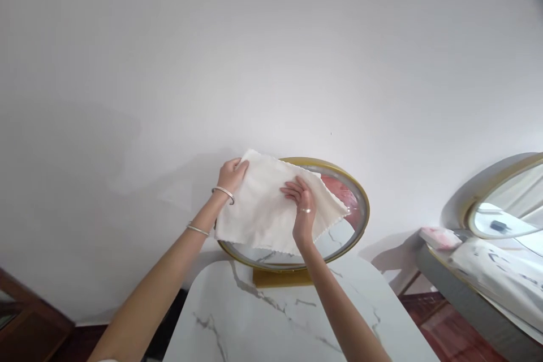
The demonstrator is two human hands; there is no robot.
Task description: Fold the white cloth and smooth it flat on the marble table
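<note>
A white cloth [263, 198] with a scalloped edge is spread across the face of a round, gold-framed mirror [365, 203]. My left hand [232, 174], with bangles on its wrist, grips the cloth's upper left corner at the mirror's left rim. My right hand [302, 203] lies on the cloth near the mirror's middle, fingers stretched out and pointing up and left. Most of the glass is covered; a strip at the lower edge and the right side show, with a reddish reflection. The mirror stands on a gold base [282, 278].
Below the mirror is a white marble-patterned tabletop [254, 322] against a pale wall [271, 56]. To the right, a second gold-rimmed mirror [509, 215] stands over a table with a pink-and-white pack [440, 237] and a white printed bag [496, 271]. Brown wooden furniture [34, 317] is at lower left.
</note>
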